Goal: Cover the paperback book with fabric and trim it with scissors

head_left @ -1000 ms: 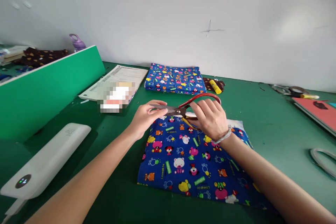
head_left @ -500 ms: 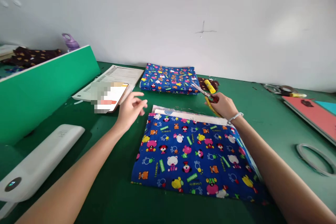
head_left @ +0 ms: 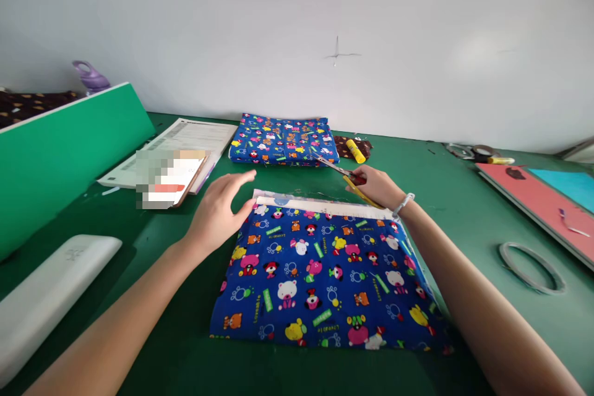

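A blue cartoon-print cloth (head_left: pixel 315 284) lies flat before me, with a pale strip of card or paper (head_left: pixel 325 205) showing along its far edge. My right hand (head_left: pixel 378 187) grips a pair of scissors (head_left: pixel 343 172) with yellow and dark red handles, blades pointing away to the left. The scissors are above the table beyond the cloth's far edge. My left hand (head_left: pixel 223 207) is at the cloth's far left corner, its thumb and fingers spread and nothing in them. Whether the thumb touches the corner I cannot tell.
Folded matching cloth (head_left: pixel 283 139) lies by the wall, beside a yellow glue stick (head_left: pixel 356 151). Left are printed sheets (head_left: pixel 185 136), a partly blurred phone (head_left: pixel 190 182), a white device (head_left: pixel 60 284) and a green divider (head_left: pixel 69 161). Right are a grey ring (head_left: pixel 533 268) and a red board (head_left: pixel 547 198).
My left hand has opened wider and come nearer to the cloth's far left corner. The whole view has shifted slightly; my right hand still holds the scissors.
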Available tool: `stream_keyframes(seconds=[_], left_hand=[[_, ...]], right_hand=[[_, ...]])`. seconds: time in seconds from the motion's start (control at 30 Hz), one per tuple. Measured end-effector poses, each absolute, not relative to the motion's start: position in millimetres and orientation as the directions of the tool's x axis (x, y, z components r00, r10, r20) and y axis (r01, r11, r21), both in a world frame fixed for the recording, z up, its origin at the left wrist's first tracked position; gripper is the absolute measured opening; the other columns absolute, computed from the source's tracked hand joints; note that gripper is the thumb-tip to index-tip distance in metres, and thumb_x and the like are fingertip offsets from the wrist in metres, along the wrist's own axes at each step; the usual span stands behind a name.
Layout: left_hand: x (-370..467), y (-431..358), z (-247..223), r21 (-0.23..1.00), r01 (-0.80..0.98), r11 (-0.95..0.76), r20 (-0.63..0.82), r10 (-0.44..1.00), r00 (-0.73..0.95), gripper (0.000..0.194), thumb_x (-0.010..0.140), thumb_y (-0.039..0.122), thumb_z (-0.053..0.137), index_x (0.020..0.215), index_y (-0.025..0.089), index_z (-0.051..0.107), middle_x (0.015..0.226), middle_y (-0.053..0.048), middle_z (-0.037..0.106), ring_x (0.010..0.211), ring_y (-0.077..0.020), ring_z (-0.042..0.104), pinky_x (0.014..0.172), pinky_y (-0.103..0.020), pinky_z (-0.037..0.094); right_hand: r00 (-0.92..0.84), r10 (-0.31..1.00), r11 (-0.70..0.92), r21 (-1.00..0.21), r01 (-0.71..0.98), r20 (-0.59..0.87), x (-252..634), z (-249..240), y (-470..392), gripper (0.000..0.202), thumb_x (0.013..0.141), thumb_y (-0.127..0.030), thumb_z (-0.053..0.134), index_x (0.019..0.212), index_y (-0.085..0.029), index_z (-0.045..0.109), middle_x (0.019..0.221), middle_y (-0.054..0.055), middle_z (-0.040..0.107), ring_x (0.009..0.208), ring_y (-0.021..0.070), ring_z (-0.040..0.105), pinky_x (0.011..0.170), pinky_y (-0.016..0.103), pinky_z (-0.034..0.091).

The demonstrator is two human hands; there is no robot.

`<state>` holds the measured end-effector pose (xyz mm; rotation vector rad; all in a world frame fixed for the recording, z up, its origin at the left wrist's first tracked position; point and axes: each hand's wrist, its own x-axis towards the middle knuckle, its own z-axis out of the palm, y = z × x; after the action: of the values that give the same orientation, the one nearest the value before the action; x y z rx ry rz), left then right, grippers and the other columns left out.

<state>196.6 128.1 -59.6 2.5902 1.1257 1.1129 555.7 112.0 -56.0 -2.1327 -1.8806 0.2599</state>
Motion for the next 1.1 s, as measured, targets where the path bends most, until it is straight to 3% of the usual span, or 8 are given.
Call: stream_keyframes(seconds=[0.1, 0.23, 0.43, 0.53, 0.73, 0.97, 1.1], left_hand=[[197.6, 129.5, -66.0, 0.325, 0.608, -0.724, 0.497, 0.678, 0.542, 0.026, 0.091, 0.033, 0.049, 0.111, 0.026, 0.063, 0.105, -0.004, 0.071, 0.101, -0.0224, 0.063, 0.108, -0.042, 0.036], [197.8, 131.2, -71.2, 0.372, 0.644, -0.669, 0.388, 0.742, 0.547, 0.030, 0.093, 0.041, 0.045, 0.113, 0.027, 0.062, 0.112, -0.004, 0.069, 0.108, -0.0253, 0.060, 0.105, -0.045, 0.038], [192.2, 138.1, -75.0, 0.279, 0.650, -0.707, 0.383, 0.703, 0.600, 0.034, 0.082, 0.050, 0.060, 0.106, 0.026, 0.066, 0.093, -0.006, 0.069, 0.095, -0.0276, 0.060, 0.093, -0.043, 0.042], [190.7, 138.9, -74.1, 0.355, 0.649, -0.673, 0.343, 0.740, 0.578, 0.038, 0.081, 0.052, 0.061, 0.110, 0.027, 0.066, 0.084, -0.004, 0.067, 0.087, -0.0254, 0.061, 0.084, -0.038, 0.045], [193.4, 135.3, -67.9, 0.590, 0.586, -0.555, 0.287, 0.823, 0.490, 0.027, 0.081, 0.043, 0.063, 0.104, 0.028, 0.068, 0.099, -0.002, 0.070, 0.092, -0.0214, 0.064, 0.084, -0.032, 0.048], [194.4, 134.8, -64.0, 0.592, 0.503, -0.630, 0.309, 0.754, 0.580, 0.018, 0.085, 0.034, 0.056, 0.092, 0.025, 0.070, 0.106, -0.004, 0.069, 0.096, -0.0203, 0.064, 0.087, -0.032, 0.048], [190.2, 135.6, -61.4, 0.547, 0.526, -0.651, 0.265, 0.731, 0.629, 0.020, 0.084, 0.026, 0.054, 0.098, 0.022, 0.068, 0.086, -0.002, 0.066, 0.087, -0.0182, 0.064, 0.080, -0.029, 0.049]], right_hand=[[0.127, 0.991, -0.106, -0.345, 0.933, 0.039, 557.3, -57.4, 112.9, 0.036, 0.072, -0.044, 0.067, 0.097, -0.018, 0.062, 0.089, 0.009, 0.070, 0.078, 0.0232, 0.064, 0.061, 0.030, 0.044], [0.075, 0.997, -0.059, -0.336, 0.940, 0.036, 561.8, -59.9, 115.1, 0.034, 0.071, -0.045, 0.068, 0.091, -0.018, 0.063, 0.083, 0.008, 0.070, 0.073, 0.0231, 0.065, 0.059, 0.031, 0.045], [0.034, 0.998, -0.018, -0.307, 0.951, 0.045, 562.3, -50.2, 112.1, 0.025, 0.074, -0.036, 0.065, 0.091, -0.019, 0.061, 0.083, 0.008, 0.070, 0.072, 0.0224, 0.064, 0.059, 0.030, 0.045], [-0.019, 1.000, 0.013, -0.292, 0.956, -0.018, 558.2, -40.7, 107.3, 0.024, 0.075, -0.037, 0.064, 0.090, -0.020, 0.062, 0.085, 0.007, 0.071, 0.073, 0.0217, 0.064, 0.060, 0.030, 0.045], [-0.140, 0.983, 0.094, -0.324, 0.941, -0.122, 543.4, -35.4, 101.5, 0.029, 0.073, -0.042, 0.068, 0.093, -0.021, 0.066, 0.089, 0.006, 0.072, 0.077, 0.0223, 0.066, 0.063, 0.032, 0.047], [-0.220, 0.960, 0.158, -0.316, 0.936, -0.172, 531.3, -43.9, 100.4, 0.030, 0.074, -0.041, 0.067, 0.095, -0.020, 0.066, 0.095, 0.006, 0.071, 0.081, 0.0222, 0.065, 0.066, 0.031, 0.046], [-0.226, 0.949, 0.148, -0.325, 0.934, -0.218, 522.9, -42.5, 98.2, 0.036, 0.074, -0.045, 0.066, 0.099, -0.020, 0.066, 0.098, 0.007, 0.071, 0.084, 0.0231, 0.065, 0.067, 0.030, 0.046]])
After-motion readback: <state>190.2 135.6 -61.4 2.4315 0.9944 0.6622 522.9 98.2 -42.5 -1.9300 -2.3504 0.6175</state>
